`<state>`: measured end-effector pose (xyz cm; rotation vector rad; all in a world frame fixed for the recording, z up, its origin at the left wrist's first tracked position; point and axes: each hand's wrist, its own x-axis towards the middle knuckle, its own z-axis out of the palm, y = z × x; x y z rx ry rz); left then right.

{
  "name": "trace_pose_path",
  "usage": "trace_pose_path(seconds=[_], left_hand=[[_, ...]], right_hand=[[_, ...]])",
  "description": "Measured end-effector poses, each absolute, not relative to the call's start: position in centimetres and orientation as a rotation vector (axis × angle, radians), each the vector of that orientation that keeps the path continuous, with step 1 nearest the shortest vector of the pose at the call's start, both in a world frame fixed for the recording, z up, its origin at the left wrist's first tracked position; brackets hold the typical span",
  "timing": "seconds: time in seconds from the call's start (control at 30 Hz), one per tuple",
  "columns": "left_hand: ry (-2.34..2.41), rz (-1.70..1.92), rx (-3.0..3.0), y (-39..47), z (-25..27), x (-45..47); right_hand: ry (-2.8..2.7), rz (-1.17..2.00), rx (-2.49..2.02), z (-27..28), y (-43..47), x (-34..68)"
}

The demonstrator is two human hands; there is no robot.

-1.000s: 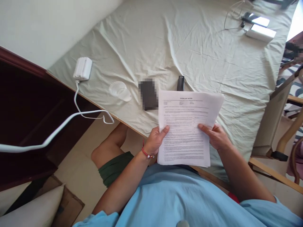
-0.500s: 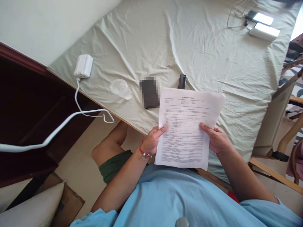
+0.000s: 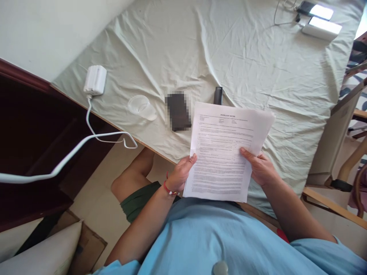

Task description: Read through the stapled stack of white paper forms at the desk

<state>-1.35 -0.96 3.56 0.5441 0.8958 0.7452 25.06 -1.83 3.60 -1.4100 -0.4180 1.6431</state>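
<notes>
A stack of printed paper sheets (image 3: 219, 152), headed "Overleaf Notes", is held up between both hands over the table's near edge. My left hand (image 3: 183, 172) grips its left side, thumb on the front and the other fingers behind. On the right side my right hand (image 3: 260, 166) pinches the stack the same way, its thumb lying over the printed text. The sheets fan slightly at the upper right. Just beyond the top edge, a black stapler-like object (image 3: 218, 95) is partly hidden by the paper. A dark, pixelated item (image 3: 178, 111) lies to the left.
A clear plastic cup (image 3: 142, 107) and a white power adapter (image 3: 95, 80) with a white cable (image 3: 83, 147) are on the left of the cloth-covered table (image 3: 160, 46). White and dark devices (image 3: 321, 28) with cords lie at the far right. A chair (image 3: 335, 206) stands at right.
The stack and both hands have shifted slightly left, the left hand the most. My left thumb now sits closer to the paper's edge. The view has moved a little.
</notes>
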Motion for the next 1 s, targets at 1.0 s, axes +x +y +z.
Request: trace_pose_path(seconds=[1.0], left_hand=[[1.273,0.907,0.807,-1.6,1.4,-0.7]], right_hand=[[-1.097,0.804,-1.620,0.2,0.7,26.5]])
